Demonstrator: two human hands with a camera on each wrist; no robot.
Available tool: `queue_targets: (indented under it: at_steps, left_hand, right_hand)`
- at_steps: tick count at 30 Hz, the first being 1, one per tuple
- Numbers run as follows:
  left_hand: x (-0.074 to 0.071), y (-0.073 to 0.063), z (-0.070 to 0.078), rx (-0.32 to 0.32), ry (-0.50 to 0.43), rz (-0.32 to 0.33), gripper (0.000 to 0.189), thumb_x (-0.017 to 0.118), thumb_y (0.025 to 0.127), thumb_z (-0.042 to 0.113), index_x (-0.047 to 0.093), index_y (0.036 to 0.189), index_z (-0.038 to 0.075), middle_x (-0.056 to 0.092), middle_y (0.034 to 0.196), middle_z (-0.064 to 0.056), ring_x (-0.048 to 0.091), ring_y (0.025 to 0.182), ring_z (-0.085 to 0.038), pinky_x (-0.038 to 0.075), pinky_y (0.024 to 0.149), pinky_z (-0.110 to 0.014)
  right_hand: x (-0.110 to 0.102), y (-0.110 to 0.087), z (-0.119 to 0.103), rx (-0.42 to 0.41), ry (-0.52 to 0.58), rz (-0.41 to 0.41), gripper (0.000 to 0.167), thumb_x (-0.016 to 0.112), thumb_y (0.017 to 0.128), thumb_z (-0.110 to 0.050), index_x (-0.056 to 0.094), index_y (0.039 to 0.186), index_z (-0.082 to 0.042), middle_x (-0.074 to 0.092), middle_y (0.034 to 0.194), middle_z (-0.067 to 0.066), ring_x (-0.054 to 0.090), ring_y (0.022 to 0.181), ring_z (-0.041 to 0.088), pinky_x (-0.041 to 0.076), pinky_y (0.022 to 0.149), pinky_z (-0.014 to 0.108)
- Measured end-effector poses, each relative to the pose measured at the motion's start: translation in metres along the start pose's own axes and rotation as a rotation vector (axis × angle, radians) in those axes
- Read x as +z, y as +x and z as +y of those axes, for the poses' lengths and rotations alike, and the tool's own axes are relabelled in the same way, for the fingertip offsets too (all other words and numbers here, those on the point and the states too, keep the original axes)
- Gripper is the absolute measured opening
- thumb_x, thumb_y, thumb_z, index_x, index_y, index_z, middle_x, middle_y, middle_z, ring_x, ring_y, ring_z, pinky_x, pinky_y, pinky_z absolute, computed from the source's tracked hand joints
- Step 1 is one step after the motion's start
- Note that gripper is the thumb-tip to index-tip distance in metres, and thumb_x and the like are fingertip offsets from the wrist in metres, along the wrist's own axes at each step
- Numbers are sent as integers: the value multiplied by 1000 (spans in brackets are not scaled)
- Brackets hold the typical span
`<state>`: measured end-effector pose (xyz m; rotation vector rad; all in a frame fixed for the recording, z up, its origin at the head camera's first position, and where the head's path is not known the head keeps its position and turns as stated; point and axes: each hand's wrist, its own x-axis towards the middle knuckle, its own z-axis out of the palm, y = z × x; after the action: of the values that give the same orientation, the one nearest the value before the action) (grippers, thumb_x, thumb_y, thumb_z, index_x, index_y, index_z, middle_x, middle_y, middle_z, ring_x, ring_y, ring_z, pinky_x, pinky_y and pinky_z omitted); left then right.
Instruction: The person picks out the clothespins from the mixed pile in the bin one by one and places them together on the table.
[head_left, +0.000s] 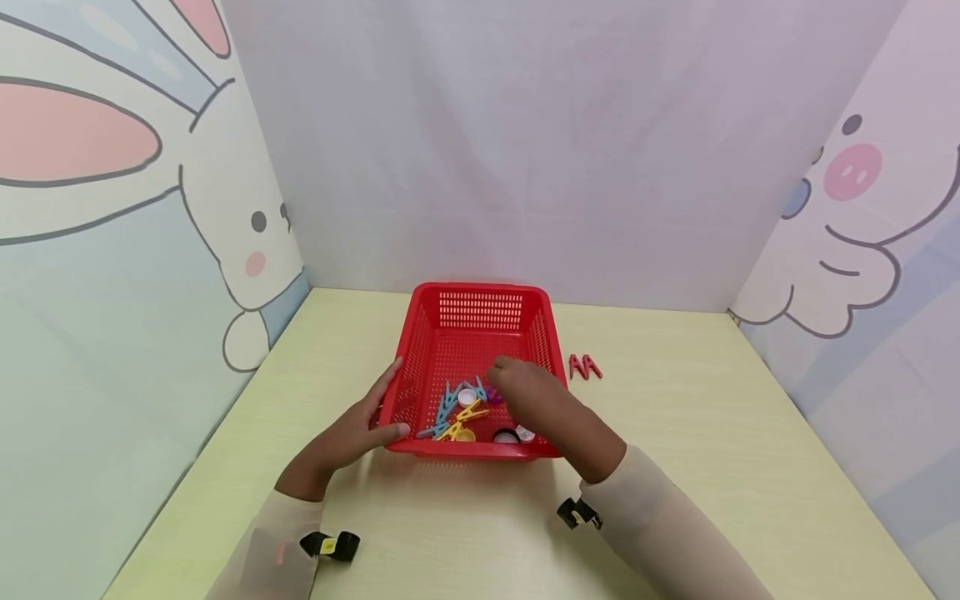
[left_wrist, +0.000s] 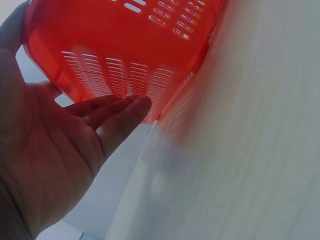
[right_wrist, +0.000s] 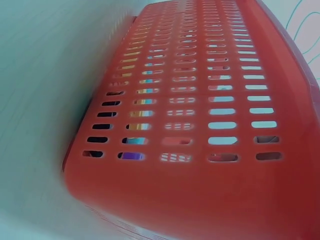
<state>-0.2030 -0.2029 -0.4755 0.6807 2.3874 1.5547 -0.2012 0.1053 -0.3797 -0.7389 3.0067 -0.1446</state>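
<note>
A red plastic basket with slotted walls sits on the table. In it lie several blue clothespins, yellow clothespins, a white cap, a yellow cap, a black ring-shaped piece and something purple. My left hand rests at the basket's near left corner, thumb at the rim. In the left wrist view its straight fingers lie along the outer wall. Over the basket's right side reaches my right hand; its fingertips are hidden, so whether it holds anything is unclear.
Two red clothespins lie on the pale table just right of the basket. A plain light wall covering stands behind, with cartoon-printed walls at both sides. In the right wrist view the basket's slotted wall fills most of the frame.
</note>
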Motion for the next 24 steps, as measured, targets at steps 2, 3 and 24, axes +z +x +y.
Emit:
queue_targets:
  at_steps: [2, 3, 24]
  left_hand:
    - [0, 0, 0, -2, 2, 1, 117, 83, 92, 26, 3, 177, 32, 41, 162, -26, 51, 140, -44, 68, 90, -36]
    - [0, 0, 0, -3, 1, 1, 117, 83, 91, 26, 3, 177, 32, 41, 162, -26, 51, 140, -44, 68, 90, -36]
    - [0, 0, 1, -5, 1, -4, 116, 83, 92, 27, 3, 177, 31, 42, 161, -26, 52, 139, -43, 68, 90, -35]
  right_hand:
    - [-1, 0, -1, 5, -31, 6, 71, 102, 73, -13, 75, 138, -11, 75, 133, 8, 75, 122, 29, 67, 96, 47]
    - [-1, 0, -1, 7, -45, 9, 72, 103, 72, -13, 74, 138, -11, 76, 133, 8, 75, 121, 29, 68, 95, 47]
    - [5, -4, 15, -101, -42, 107, 51, 96, 83, -22, 75, 127, -9, 69, 118, 5, 70, 99, 16, 69, 89, 37]
